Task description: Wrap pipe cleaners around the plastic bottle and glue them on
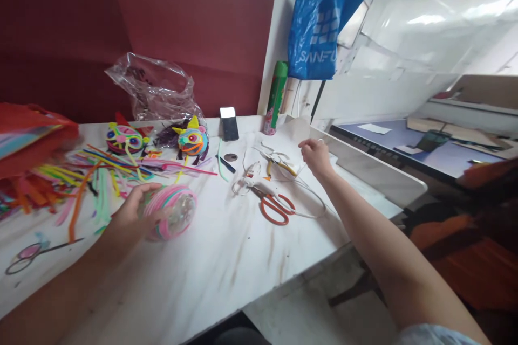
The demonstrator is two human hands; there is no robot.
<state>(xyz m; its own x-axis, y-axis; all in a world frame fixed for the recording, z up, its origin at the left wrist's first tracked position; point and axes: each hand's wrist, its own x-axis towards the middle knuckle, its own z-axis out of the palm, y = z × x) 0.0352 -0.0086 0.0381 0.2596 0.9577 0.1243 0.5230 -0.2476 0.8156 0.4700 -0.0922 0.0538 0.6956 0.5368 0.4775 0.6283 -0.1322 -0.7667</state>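
My left hand (135, 210) is wrapped round a clear ball (172, 211) banded with pink and teal pipe cleaners, held over the left part of the white table. Farther right, my right hand (315, 153) is raised near the table's back edge, its fingers curled together; what is between them is too small to tell. Between the hands lie a white glue gun (253, 175), orange-handled scissors (277, 208) and yellow-handled pliers (282, 167). A white cable (318, 210) loops below my right hand.
Colourful pipe cleaners (101, 188) and two decorated heads (125, 138) cover the left side. Small scissors (28, 259) lie front left. A phone (229, 124) and green can (277, 97) stand behind. A blue bag (318, 27) hangs at the back; a low partition (372, 170) edges the right.
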